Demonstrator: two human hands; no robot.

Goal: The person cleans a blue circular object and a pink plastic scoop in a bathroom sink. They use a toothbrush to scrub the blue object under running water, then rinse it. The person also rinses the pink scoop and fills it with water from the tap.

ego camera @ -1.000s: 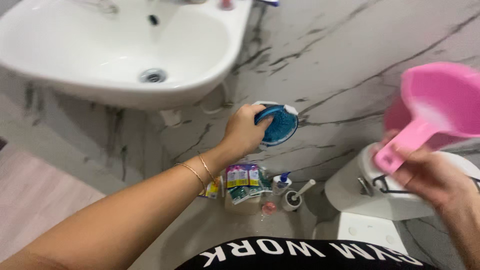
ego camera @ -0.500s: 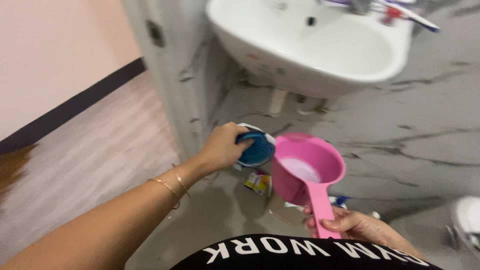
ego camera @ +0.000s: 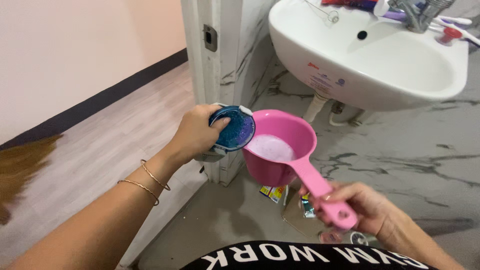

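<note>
Left hand point(ego camera: 197, 134) grips blue scrub brush point(ego camera: 231, 128) at pink dipper point(ego camera: 278, 147) rim; right hand point(ego camera: 357, 207) clasps handle; level dipper advisable.

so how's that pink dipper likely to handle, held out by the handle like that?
The pink dipper looks like rigid moulded plastic, so probably stiff and light itself. The whitish liquid in its bowl likely makes it front-heavy and apt to slosh if tilted. The right hand has its grip at the handle's far end, so it may tip forward easily.
</note>
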